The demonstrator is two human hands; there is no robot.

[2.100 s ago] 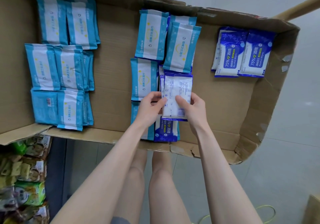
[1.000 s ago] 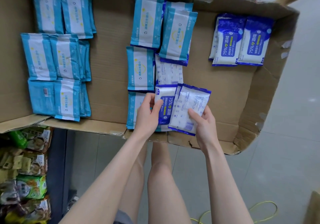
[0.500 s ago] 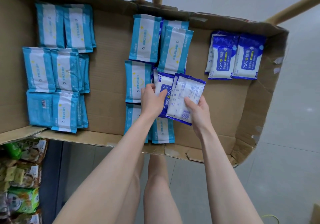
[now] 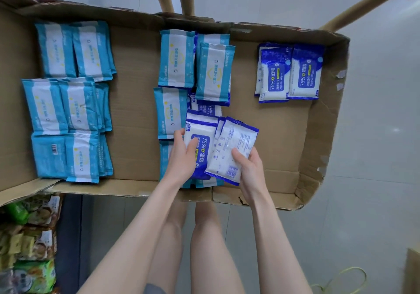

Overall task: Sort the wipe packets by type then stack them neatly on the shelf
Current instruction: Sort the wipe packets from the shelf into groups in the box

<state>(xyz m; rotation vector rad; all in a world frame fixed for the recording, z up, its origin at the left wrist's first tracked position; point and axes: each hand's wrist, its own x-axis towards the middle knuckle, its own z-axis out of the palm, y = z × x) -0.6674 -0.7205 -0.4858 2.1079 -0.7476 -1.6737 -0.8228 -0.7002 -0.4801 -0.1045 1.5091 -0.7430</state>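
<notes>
L hand (image 4: 181, 158), R hand (image 4: 250, 168) grip overlapping blue pkts (image 4: 235, 142).

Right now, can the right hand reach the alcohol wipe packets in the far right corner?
Probably yes: bare box floor lies between the right hand and those alcohol wipe packets, but it grips a face-down packet.

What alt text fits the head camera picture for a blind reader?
Seen from above, a person's left hand holds a face-up dark blue wipe packet and the right hand a face-down packet, over a cardboard tray. Light blue packets lie grouped at its left and middle, sorted dark blue packets at its right.
</notes>
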